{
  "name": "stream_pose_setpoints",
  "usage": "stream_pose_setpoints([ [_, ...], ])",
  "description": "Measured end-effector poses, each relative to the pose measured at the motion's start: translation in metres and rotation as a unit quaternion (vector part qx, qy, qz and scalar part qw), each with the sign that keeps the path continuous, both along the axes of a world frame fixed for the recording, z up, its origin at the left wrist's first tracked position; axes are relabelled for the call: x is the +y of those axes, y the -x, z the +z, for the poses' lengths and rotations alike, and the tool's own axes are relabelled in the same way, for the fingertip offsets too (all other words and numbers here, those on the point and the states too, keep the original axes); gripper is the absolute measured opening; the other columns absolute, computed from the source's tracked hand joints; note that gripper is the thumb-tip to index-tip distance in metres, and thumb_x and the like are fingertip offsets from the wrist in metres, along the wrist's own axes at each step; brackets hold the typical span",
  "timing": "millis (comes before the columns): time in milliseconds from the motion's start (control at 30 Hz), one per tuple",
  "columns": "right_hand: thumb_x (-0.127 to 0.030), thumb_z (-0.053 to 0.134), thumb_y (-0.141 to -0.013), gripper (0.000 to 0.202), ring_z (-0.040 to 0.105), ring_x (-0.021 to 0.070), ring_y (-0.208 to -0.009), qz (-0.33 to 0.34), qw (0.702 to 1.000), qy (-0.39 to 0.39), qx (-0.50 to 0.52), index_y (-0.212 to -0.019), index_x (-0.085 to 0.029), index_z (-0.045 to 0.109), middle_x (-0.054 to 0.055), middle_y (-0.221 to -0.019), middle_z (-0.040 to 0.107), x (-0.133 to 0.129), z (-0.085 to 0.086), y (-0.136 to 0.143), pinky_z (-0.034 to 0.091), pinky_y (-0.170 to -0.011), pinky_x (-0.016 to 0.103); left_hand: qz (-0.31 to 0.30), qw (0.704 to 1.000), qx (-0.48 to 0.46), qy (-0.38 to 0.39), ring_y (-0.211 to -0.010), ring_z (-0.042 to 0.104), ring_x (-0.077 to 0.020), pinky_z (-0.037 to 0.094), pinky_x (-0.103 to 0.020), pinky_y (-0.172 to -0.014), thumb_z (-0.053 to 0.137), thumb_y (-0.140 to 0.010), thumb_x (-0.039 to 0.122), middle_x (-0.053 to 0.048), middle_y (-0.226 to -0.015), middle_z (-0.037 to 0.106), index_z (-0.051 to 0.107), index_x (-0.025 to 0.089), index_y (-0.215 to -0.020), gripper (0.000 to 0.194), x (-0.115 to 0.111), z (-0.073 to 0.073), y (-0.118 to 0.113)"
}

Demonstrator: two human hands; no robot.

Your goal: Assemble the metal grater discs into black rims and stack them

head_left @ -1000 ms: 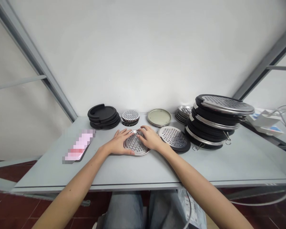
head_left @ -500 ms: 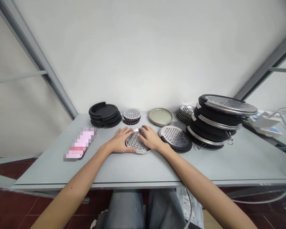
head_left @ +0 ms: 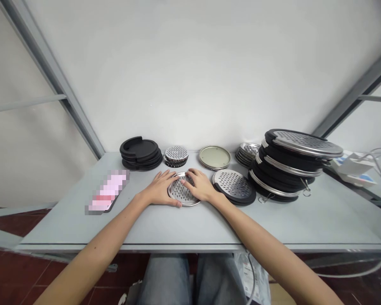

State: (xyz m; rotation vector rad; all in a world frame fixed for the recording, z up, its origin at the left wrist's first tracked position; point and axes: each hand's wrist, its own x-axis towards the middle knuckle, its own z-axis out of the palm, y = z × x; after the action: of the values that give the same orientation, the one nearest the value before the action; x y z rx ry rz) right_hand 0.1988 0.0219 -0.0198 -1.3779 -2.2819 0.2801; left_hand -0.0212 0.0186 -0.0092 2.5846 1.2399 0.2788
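A round metal grater disc (head_left: 181,192) with a raised rim lies on the grey table, between my two hands. My left hand (head_left: 160,189) rests at its left edge, fingers spread and thumb along the near rim. My right hand (head_left: 200,185) reaches over its right side, with the fingers apart on the rim and the perforated face. Right of it sits a perforated disc (head_left: 234,184) in a black holder. Behind stand a small stack of perforated discs (head_left: 176,153) and a pale green round plate (head_left: 214,157) on top of others.
Black round holders (head_left: 141,153) are stacked at the back left, near a phone (head_left: 108,192) with a blurred screen. A tall leaning stack of black and metal pieces (head_left: 282,173) stands at right, before metal dishes (head_left: 247,153). White boxes (head_left: 352,169) and a cable lie farther right.
The view has shifted very slightly. Both hands stay at the grater disc, with only a small shift of the fingers.
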Motion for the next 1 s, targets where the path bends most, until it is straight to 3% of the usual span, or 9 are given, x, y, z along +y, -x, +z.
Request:
stream_pose_setpoints([
  [233, -0.056, 0.039, -0.094, 0.051, 0.052, 0.0253, -0.118, -0.007, 1.0, -0.012, 0.022, -0.12, -0.017, 0.061, 0.015, -0.131, 0.052, -0.0014, 0.0013, -0.0004, 0.038, -0.104, 0.04, 0.012, 1.0, 0.0, -0.004, -0.144, 0.02, -0.0385, 0.014, -0.055, -0.116, 0.074, -0.054, 0.073, -0.012, -0.155, 0.031, 0.037, 0.025, -0.146, 0.11, 0.0, 0.002, -0.0007],
  [500, -0.056, 0.044, -0.092, 0.052, 0.043, 0.0258, -0.128, 0.01, 0.998, -0.032, 0.052, -0.11, -0.016, 0.07, 0.013, -0.131, 0.054, -0.003, 0.0023, -0.0004, 0.033, -0.11, 0.039, 0.017, 1.0, 0.006, -0.008, -0.144, 0.021, -0.0378, 0.014, -0.053, -0.117, 0.072, -0.054, 0.075, -0.011, -0.154, 0.032, 0.038, 0.025, -0.145, 0.109, 0.0, 0.0029, -0.0009],
  [733, -0.058, 0.052, -0.086, 0.055, 0.031, 0.0297, -0.138, 0.008, 0.999, -0.038, 0.022, -0.117, -0.015, 0.068, 0.014, -0.14, 0.049, -0.0047, 0.0048, -0.0012, 0.029, -0.114, 0.045, 0.018, 1.0, 0.006, -0.002, -0.144, 0.016, -0.0402, 0.012, -0.055, -0.117, 0.07, -0.053, 0.078, -0.011, -0.155, 0.031, 0.037, 0.023, -0.146, 0.113, 0.0009, 0.002, -0.0013],
  [1000, -0.055, 0.051, -0.088, 0.05, 0.037, 0.03, -0.135, 0.01, 0.999, -0.048, 0.02, -0.109, -0.015, 0.073, 0.013, -0.135, 0.055, 0.0038, 0.0049, -0.0001, 0.031, -0.113, 0.043, 0.015, 1.0, 0.001, 0.011, -0.145, 0.014, -0.0408, 0.01, -0.055, -0.117, 0.071, -0.052, 0.078, -0.012, -0.156, 0.029, 0.034, 0.024, -0.147, 0.115, 0.0017, 0.0014, -0.0011],
])
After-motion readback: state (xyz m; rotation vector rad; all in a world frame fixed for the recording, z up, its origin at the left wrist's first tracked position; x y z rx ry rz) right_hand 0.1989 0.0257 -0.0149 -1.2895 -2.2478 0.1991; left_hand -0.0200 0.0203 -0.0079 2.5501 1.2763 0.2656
